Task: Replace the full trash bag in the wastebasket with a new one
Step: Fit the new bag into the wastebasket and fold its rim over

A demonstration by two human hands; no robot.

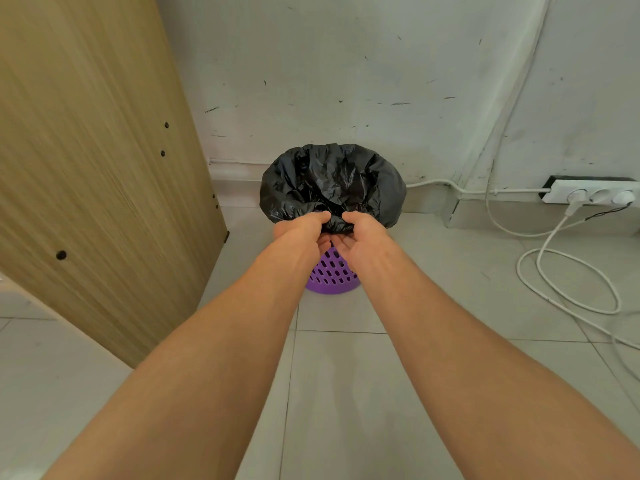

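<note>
Both hands at the near rim of a lined purple wastebasket on the tiled floor.

A tall wooden panel [97, 161] stands at the left, a scuffed white wall [346, 71] lies far behind, and the grey tiled floor [346, 375] runs near. At the wall's foot stands the purple wastebasket [332, 275], its black trash bag [332, 181] folded out over the rim. The left hand [301, 230] and right hand [360, 233] meet at the bag's near edge; each grip looks curled, thumb above and fingers below, pinching the overhanging film. To the right lie a white power strip [588, 194] and a looped white cable [568, 282]. If the thin film is pulled hard it may tear, and the light basket could lift or tip with the bag. No brand, label or writing can be read.
</note>
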